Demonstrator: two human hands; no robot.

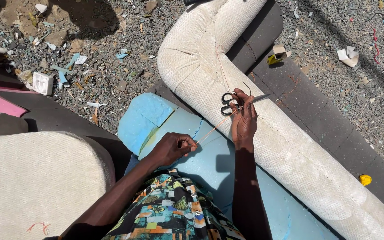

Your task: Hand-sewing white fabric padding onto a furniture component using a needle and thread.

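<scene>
Nearest to us, below our patterned shirt [174,213], lies the blue foam [201,164] that we sit against. Our left hand [170,149] rests over it with the fingers pinched shut on one end of a thin orange thread [214,128]. The thread runs taut, up and to the right, from that pinch to our right hand [244,119], so it spans the gap between the two hands above the edge of the foam.

The right hand lies on the long cream cushion [290,151], fingers curled around a pair of black-handled scissors [234,101]. The loops of the scissors stick out just left of the fingers, and the blades point right, past the hand, flat along the cushion (we cannot tell whether the blades are parted). More thread trails up the cushion from the hand.

To our left sits another cream cushion [32,178]. Beyond the long cushion a dark grey board [325,120] carries a small yellow box [278,55], and farther off the gravel ground [112,58] is strewn with scraps.
</scene>
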